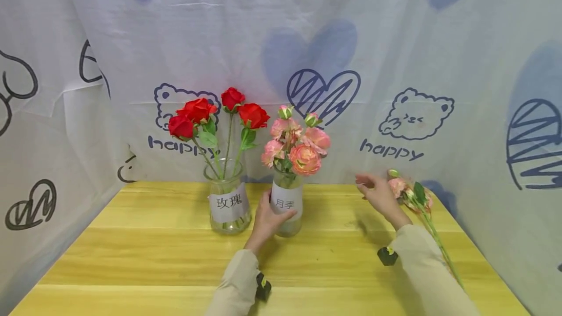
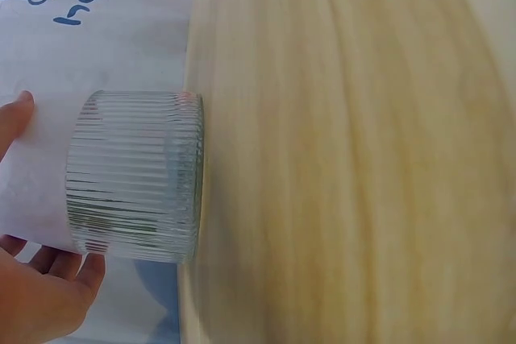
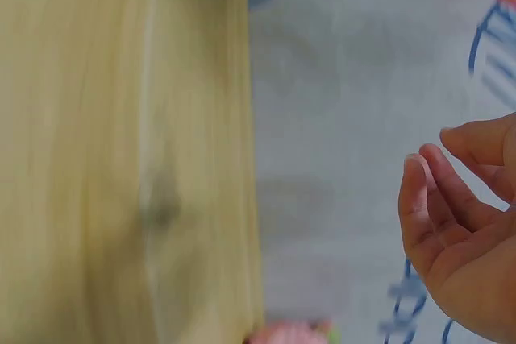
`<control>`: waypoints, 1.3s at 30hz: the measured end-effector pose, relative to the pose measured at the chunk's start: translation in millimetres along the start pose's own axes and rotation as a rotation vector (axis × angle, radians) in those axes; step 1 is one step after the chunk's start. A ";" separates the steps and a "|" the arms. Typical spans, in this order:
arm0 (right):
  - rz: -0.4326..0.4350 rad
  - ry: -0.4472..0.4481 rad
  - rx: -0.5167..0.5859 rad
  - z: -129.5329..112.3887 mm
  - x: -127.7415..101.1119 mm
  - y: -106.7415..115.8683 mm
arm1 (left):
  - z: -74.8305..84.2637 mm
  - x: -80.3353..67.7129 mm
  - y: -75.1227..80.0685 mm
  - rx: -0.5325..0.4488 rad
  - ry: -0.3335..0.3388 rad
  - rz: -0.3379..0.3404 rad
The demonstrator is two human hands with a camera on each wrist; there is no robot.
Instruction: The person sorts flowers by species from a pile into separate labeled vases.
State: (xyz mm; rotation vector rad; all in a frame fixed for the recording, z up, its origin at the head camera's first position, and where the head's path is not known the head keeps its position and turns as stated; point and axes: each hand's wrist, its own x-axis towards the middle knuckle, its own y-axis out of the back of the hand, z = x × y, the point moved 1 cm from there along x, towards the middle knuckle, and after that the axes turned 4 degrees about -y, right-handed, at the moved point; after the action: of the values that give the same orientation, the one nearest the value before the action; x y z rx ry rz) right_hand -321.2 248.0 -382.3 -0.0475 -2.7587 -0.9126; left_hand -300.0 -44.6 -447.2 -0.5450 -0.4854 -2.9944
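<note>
At the far left, the yellow wooden desk (image 1: pixel 145 257) ran bare from its left edge, where the printed cloth backdrop (image 1: pixel 66 111) hung down to meet it, across to the first glass vase (image 1: pixel 228 204). That vase stood near the back edge and held red roses (image 1: pixel 206 111), a paper label on its front.

Just to its right, close but not touching as far as I could see, stood the ribbed glass vase (image 1: pixel 287 208) with pink flowers (image 1: pixel 296 148). The left hand (image 1: pixel 268 218) gripped it, with the thumb lying across the white label and the fingers curled round the side facing the first vase. In the left wrist view the same ribbed vase (image 2: pixel 137 175) sat right at the back edge of the desk, with the fingers (image 2: pixel 76 267) wrapped about its papered part.

Between this vase and the right hand (image 1: pixel 379 196) lay an open stretch of desk. The right hand hovered with its fingers spread and relaxed, holding nothing, just beside the heads of a loose pink flower stem (image 1: pixel 421 208). That stem lay on the desk along its right edge, near the cloth wall there. In the right wrist view the fingers (image 3: pixel 451 199) were loosely bent over the cloth, apart from one another.

The front of the desk was open on both sides of the sleeves.
</note>
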 end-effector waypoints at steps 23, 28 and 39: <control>0.223 -0.091 -0.262 121.2 -57.7 100.1 | 0.8 1.1 0.2 0.014 0.010 0.001; 0.204 -0.111 -0.273 128.6 -64.9 106.6 | -0.6 1.9 0.5 0.020 0.012 0.009; -0.086 -0.296 -0.247 141.8 -69.5 113.1 | -0.2 2.9 1.5 0.019 0.005 0.009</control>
State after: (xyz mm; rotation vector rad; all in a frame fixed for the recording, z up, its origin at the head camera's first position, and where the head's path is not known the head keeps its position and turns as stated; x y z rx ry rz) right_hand -271.9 425.8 -442.7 -0.1160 -2.9123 -1.3666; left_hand -302.6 -46.1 -445.9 -0.5373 -0.5095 -2.9789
